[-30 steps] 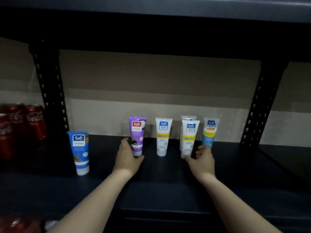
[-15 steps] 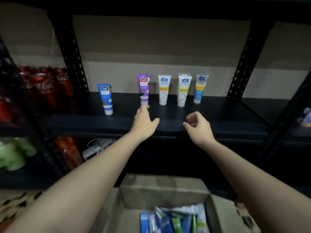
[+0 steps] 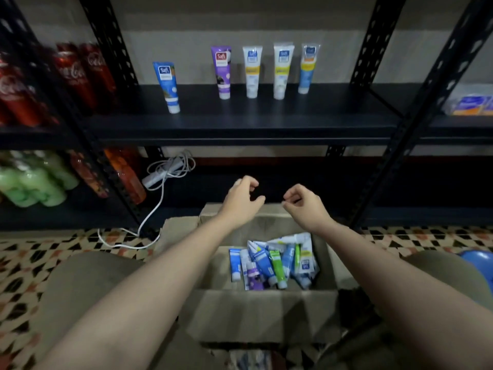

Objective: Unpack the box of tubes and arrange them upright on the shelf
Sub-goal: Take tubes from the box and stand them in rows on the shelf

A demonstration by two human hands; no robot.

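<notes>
Five tubes are seen standing cap-down on the dark shelf (image 3: pixel 240 121): a blue tube (image 3: pixel 167 86) apart to the left, then a purple tube (image 3: pixel 222 72) and three more. Both hands, the left hand (image 3: pixel 240 201) and right hand (image 3: pixel 304 205), are held empty with loosely curled fingers above the open cardboard box (image 3: pixel 256 313), where a heap of tubes (image 3: pixel 274 263) lies.

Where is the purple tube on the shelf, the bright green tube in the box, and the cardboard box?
Purple plastic tube (image 3: pixel 223 73): head view, middle of its upright body.
Bright green plastic tube (image 3: pixel 278 265): head view, middle of its body, among the pile.
Brown cardboard box (image 3: pixel 261 313): head view, its near wall.
</notes>
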